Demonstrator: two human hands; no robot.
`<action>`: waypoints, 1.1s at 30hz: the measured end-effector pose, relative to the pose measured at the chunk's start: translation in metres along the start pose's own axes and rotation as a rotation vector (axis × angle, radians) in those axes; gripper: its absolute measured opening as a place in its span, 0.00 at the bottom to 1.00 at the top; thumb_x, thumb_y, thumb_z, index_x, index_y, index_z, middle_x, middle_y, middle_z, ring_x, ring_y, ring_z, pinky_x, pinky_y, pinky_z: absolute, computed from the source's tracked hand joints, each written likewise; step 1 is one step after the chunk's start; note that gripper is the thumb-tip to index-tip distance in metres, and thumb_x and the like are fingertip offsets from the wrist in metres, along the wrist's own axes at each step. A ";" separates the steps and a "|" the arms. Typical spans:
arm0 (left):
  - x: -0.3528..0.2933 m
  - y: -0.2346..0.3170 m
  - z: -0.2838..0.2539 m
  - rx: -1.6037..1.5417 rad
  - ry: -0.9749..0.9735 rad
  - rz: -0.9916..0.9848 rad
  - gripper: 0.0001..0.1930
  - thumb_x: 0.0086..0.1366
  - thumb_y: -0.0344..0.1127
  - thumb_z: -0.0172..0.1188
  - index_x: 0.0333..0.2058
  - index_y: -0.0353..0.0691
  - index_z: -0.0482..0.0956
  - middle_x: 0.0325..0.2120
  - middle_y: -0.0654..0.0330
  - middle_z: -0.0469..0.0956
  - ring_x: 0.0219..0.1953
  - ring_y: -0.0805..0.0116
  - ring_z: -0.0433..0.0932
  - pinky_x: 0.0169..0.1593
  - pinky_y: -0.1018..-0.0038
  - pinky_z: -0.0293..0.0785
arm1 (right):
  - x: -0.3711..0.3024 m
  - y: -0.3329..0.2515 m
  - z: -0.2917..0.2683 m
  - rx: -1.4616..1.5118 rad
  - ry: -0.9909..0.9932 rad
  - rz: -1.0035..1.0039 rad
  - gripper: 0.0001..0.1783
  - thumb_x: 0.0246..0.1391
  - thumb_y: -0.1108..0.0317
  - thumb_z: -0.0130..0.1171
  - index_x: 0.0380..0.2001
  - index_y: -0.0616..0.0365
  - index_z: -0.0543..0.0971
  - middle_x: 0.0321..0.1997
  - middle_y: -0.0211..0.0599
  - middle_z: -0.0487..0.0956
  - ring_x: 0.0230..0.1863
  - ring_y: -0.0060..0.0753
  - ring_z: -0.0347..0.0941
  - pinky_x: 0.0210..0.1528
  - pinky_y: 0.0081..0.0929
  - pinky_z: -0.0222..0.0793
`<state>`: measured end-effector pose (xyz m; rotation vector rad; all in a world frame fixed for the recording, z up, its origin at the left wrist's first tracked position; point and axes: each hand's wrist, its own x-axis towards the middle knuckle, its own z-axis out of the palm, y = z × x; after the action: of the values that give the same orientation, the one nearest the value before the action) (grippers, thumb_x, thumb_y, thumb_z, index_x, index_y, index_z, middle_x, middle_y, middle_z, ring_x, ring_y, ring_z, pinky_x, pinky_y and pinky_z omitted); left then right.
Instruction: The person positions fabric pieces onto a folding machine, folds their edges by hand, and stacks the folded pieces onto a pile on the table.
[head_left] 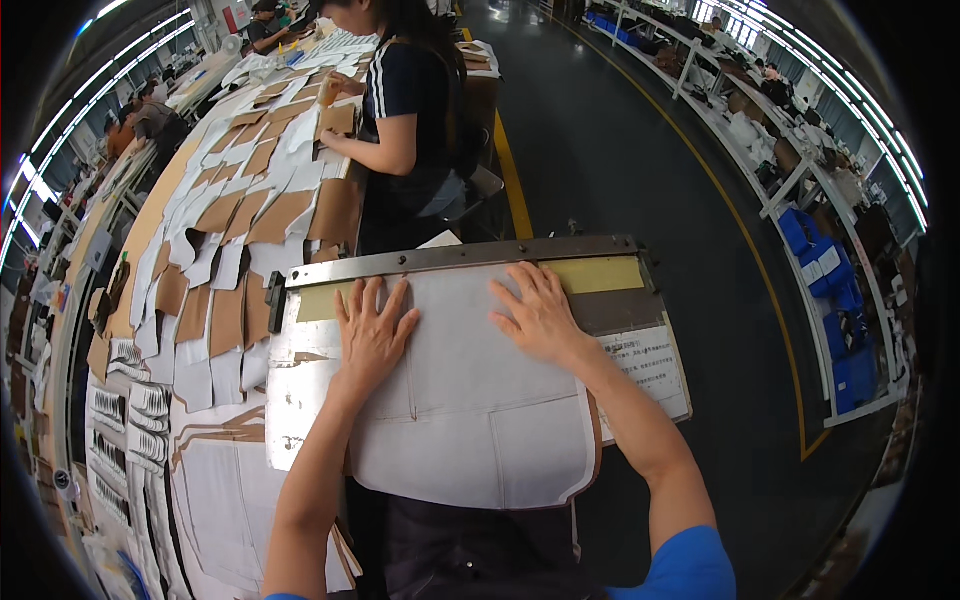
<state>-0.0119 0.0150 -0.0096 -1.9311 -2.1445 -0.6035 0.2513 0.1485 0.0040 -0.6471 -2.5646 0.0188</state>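
A large panel [470,400], pale on top with a brown edge and stitched seams, lies on a metal work plate [300,380]. Its far edge runs up to a dark metal bar [460,257]. My left hand [372,335] presses flat on the panel's far left part, fingers spread toward the bar. Opposite it, my right hand [540,318] rests flat near the far right, fingers apart, the tips close to the bar. Neither hand grips anything. The near edge of the panel hangs over the plate toward me.
Brown and white cut pieces [235,215] cover the long table at left, where a co-worker [410,110] handles one. Strips [125,430] and another panel [225,490] lie nearer. A printed sheet [645,365] sits right. Blue bins [825,265] line a rack beyond the aisle.
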 end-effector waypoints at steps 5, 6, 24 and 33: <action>0.002 0.007 -0.007 0.050 0.097 0.051 0.22 0.73 0.48 0.53 0.59 0.44 0.76 0.58 0.47 0.69 0.64 0.46 0.64 0.69 0.45 0.49 | -0.001 -0.004 0.000 -0.027 0.017 -0.005 0.26 0.62 0.51 0.59 0.56 0.58 0.76 0.61 0.51 0.68 0.65 0.55 0.62 0.64 0.51 0.58; 0.006 0.010 -0.007 -0.012 0.138 0.059 0.20 0.70 0.44 0.57 0.55 0.41 0.78 0.53 0.47 0.72 0.60 0.50 0.68 0.65 0.52 0.58 | -0.002 -0.003 0.000 -0.017 0.003 -0.014 0.26 0.62 0.51 0.59 0.56 0.58 0.76 0.61 0.51 0.68 0.65 0.55 0.62 0.64 0.51 0.58; -0.005 0.012 -0.009 -0.033 0.130 0.019 0.19 0.68 0.41 0.61 0.54 0.40 0.80 0.51 0.48 0.74 0.59 0.48 0.70 0.59 0.56 0.66 | -0.006 -0.013 -0.002 -0.086 -0.050 0.073 0.30 0.59 0.48 0.60 0.56 0.58 0.75 0.60 0.56 0.68 0.61 0.56 0.63 0.59 0.51 0.60; -0.004 0.010 -0.011 -0.063 0.143 0.028 0.18 0.69 0.40 0.60 0.54 0.40 0.80 0.53 0.48 0.73 0.57 0.50 0.70 0.59 0.57 0.66 | 0.003 -0.013 -0.009 -0.041 -0.047 0.104 0.30 0.55 0.48 0.65 0.53 0.59 0.75 0.54 0.53 0.70 0.58 0.53 0.64 0.57 0.50 0.59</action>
<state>-0.0034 0.0073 0.0004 -1.8837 -2.0318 -0.7882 0.2477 0.1373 0.0145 -0.8047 -2.5798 0.0168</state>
